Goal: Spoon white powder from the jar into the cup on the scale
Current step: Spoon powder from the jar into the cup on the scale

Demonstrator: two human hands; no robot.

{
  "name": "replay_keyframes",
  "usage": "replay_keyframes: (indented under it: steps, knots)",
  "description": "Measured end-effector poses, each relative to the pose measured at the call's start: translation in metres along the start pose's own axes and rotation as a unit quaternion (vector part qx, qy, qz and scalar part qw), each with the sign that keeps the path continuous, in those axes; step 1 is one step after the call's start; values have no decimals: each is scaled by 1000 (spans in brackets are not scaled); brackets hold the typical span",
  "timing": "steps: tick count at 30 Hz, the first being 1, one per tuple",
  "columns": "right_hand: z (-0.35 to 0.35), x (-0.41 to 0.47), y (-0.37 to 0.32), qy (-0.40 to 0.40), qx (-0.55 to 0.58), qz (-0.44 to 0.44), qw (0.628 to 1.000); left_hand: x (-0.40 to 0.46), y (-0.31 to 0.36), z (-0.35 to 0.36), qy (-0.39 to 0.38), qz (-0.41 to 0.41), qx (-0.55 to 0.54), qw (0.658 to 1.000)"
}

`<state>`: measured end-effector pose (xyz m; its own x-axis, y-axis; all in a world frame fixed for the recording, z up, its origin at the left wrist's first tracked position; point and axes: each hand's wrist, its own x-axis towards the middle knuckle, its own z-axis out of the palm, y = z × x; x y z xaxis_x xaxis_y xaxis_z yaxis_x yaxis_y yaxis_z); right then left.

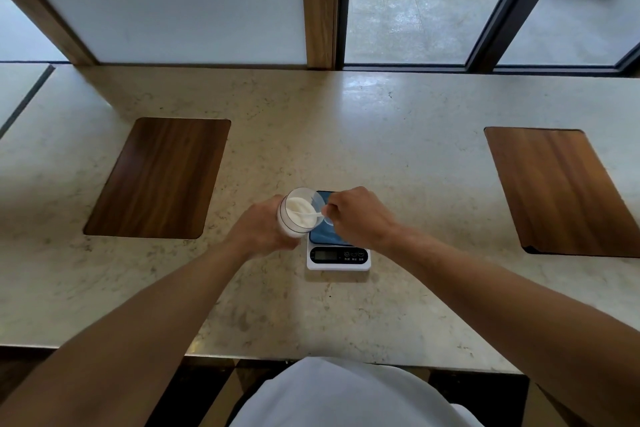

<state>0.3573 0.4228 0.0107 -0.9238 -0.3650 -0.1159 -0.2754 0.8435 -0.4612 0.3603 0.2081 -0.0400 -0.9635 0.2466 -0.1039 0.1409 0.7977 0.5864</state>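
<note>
My left hand (258,230) grips a clear jar (297,215) of white powder, tilted with its mouth toward the right, just left of the scale. My right hand (358,217) pinches a small white spoon (311,214) whose bowl reaches into the jar's mouth and the powder. A white digital scale (337,258) with a blue platform sits on the counter under my right hand. A small clear cup (327,221) stands on the platform, mostly hidden behind my right fingers and the jar rim.
The pale stone counter (381,149) holds two inset wooden panels, one at the left (159,177) and one at the right (557,189). Windows and a wooden post rise behind. The counter's front edge runs close to my body.
</note>
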Motion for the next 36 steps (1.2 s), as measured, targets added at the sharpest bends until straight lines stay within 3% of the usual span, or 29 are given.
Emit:
replay_keyframes:
  steps: [16, 36]
  knots:
    - [-3, 6, 2, -9, 133, 115, 984, 5, 2, -4, -6, -10, -16, 1000]
    - [-27, -8, 9, 29, 153, 100, 983, 7, 5, -2, -12, -80, -69, 994]
